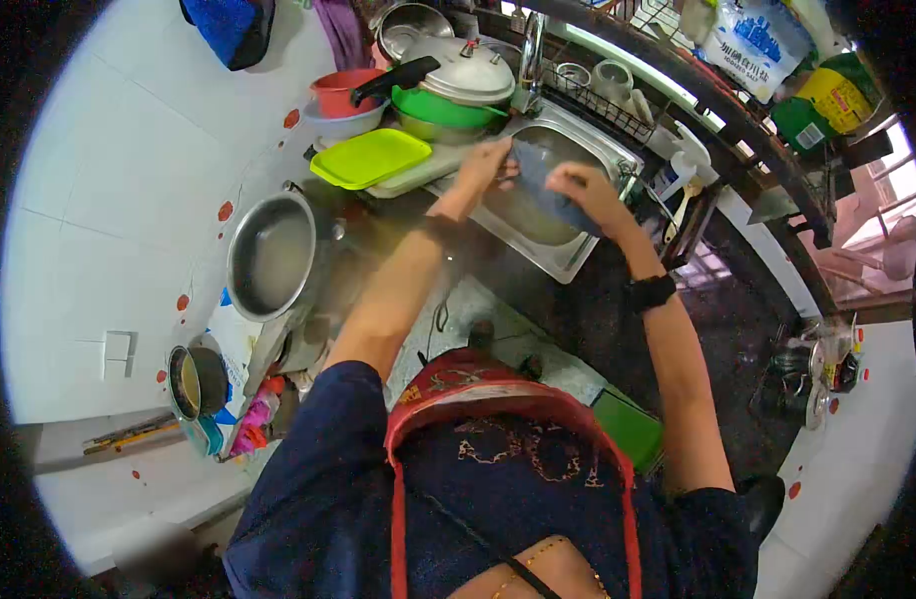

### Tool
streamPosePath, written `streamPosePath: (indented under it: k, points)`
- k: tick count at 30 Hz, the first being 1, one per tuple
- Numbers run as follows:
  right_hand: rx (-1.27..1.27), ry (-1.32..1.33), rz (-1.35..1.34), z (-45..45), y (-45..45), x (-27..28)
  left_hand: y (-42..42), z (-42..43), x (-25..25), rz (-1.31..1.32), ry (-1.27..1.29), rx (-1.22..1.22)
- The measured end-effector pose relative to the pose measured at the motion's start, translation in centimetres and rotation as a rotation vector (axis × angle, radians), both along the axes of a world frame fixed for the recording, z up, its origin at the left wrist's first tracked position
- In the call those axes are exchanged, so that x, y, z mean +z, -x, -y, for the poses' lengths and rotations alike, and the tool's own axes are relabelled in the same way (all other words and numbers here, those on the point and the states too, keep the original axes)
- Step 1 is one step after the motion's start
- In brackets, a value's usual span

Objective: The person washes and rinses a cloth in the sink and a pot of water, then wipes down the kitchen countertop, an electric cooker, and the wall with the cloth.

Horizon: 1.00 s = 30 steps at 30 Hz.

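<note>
A grey-blue cloth (540, 178) is stretched between my two hands above the metal sink (561, 262). My left hand (486, 168) closes on the cloth's left end near the sink's left rim. At the cloth's right side, my right hand (586, 192) has its fingers bent around the edge; a dark band circles that wrist. Part of the cloth and the sink's basin lie hidden behind the hands. The faucet (531, 70) rises at the back of the sink.
Left of the sink are a lime-green cutting board (371, 158), a pot lid (466, 68) over a green basin (443, 107), and a red basin (346, 93). A large metal bowl (236, 262) stands further left. A wire rack (598, 98) holds dishes behind the sink.
</note>
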State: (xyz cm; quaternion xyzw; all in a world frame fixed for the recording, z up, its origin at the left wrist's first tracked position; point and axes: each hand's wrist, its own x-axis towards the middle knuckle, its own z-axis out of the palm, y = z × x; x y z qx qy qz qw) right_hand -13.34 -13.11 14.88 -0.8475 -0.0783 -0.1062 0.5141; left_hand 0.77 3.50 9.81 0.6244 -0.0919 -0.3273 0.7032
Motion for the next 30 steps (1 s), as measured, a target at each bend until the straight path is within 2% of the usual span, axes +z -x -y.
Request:
streamPosePath:
  k: [1, 3, 5, 7, 8, 9, 11, 12, 13, 15, 16, 17, 18, 20, 21, 23, 25, 27, 28, 29, 30]
  points:
    - [0.192, 0.066, -0.088, -0.6, 0.5, -0.1, -0.2, 0.2, -1.1, -0.001, -0.002, 0.001]
    - [0.245, 0.025, -0.121, -0.9, 1.5, 0.5, -0.6, 0.8, -2.5, -0.333, 0.36, -0.058]
    - [0.297, -0.022, -0.156, -0.3, 1.5, 0.6, 2.0, 0.9, 2.0, -0.387, 0.364, -0.066]
    - [-0.171, -0.093, 0.106, 1.6, 0.0, 0.6, 2.7, 0.9, 2.8, -0.481, 0.407, -0.113]
    - [-0.22, -0.16, 0.074, 1.5, -0.5, 0.3, 0.9, 0.8, 0.4, -0.524, 0.51, -0.276]
    - [-0.224, -0.164, 0.076, 0.8, -0.9, 0.5, 1.2, 0.7, 1.1, -0.523, 0.505, -0.28]
    - [-0.137, -0.276, -0.022, -0.2, -1.7, 0.9, 2.9, 0.7, 4.9, -0.482, 0.439, -0.359]
    - [-0.042, -0.274, -0.144, 0.1, -2.7, 0.8, 4.7, 1.0, 7.5, -0.413, 0.372, -0.258]
    - [-0.036, -0.272, -0.139, 0.4, -2.8, 0.3, 4.4, 1.0, 7.4, -0.406, 0.374, -0.255]
    - [-0.012, -0.408, -0.413, 0.8, -2.7, -0.1, 3.6, 0.4, 6.2, 0.043, 0.131, -0.262]
    - [-0.022, -0.302, -0.297, 0.7, -2.9, -0.1, 3.1, -0.1, 5.6, 0.011, 0.206, -0.294]
    - [-0.011, -0.303, -0.302, 0.4, -2.9, -0.2, 2.8, -0.7, 4.9, 0.008, 0.204, -0.282]
    - [-0.046, -0.457, -0.271, 0.2, -3.0, -0.3, 2.5, -1.2, 4.3, 0.091, 0.121, -0.304]
    - [-0.127, -0.762, -0.198, 0.2, -3.1, -0.2, 4.1, -2.5, 6.9, 0.25, -0.056, -0.31]
    - [-0.122, -0.758, -0.196, 0.4, -3.3, 0.1, 3.5, -3.1, 5.1, 0.254, -0.054, -0.305]
    - [-0.319, -0.948, -0.268, 0.8, -3.4, 0.9, 2.0, -4.0, -0.4, 0.141, -0.117, -0.356]
    - [-0.227, -0.951, -0.272, 0.2, -2.3, 2.6, 4.7, -4.2, 2.5, 0.121, -0.045, -0.37]
    - [-0.214, -1.011, -0.262, -0.4, -2.2, 2.9, 5.6, -3.6, 3.0, -0.057, 0.288, -0.042]
    - [-0.222, -0.975, -0.265, -0.4, -2.6, 2.1, 4.7, -2.9, 1.7, -0.071, 0.253, 0.094]
    - [-0.215, -0.971, -0.264, -0.9, -3.3, 0.9, 4.0, -2.1, 0.4, -0.067, 0.257, 0.099]
    - [-0.284, -0.531, -0.025, -1.8, -4.1, -0.5, 4.1, -1.5, 0.6, -0.035, 0.274, 0.173]
